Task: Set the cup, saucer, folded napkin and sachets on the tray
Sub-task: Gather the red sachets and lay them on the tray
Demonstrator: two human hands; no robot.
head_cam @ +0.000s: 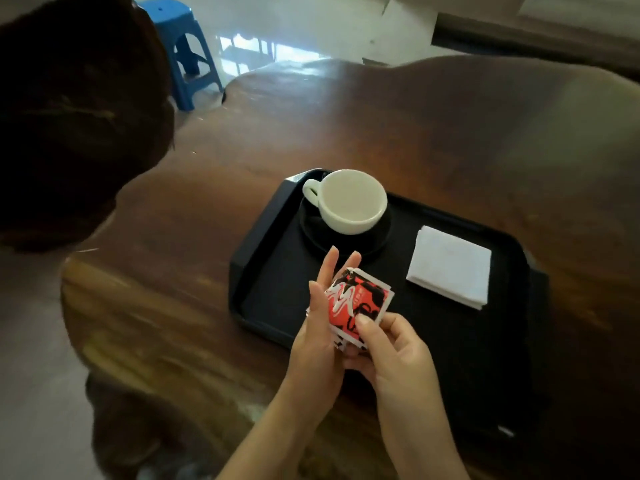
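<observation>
A black tray (263, 237) lies on the wooden table. At its far left corner an empty white cup (349, 202) stands on a black saucer (346, 242). A folded white napkin (450, 266) lies on the tray's right half. Over the tray's near left part, both hands hold a small stack of red, black and white sachets (360, 301). My left hand (320, 327) backs the stack with fingers stretched up along its left edge. My right hand (391, 351) pinches the lower part of the top sachet with its thumb.
The dark wooden table (433, 126) has a wavy edge on the left and far side. A blue plastic stool (183, 46) stands on the pale floor beyond the table. Another person's dark-haired head (76, 116) fills the upper left.
</observation>
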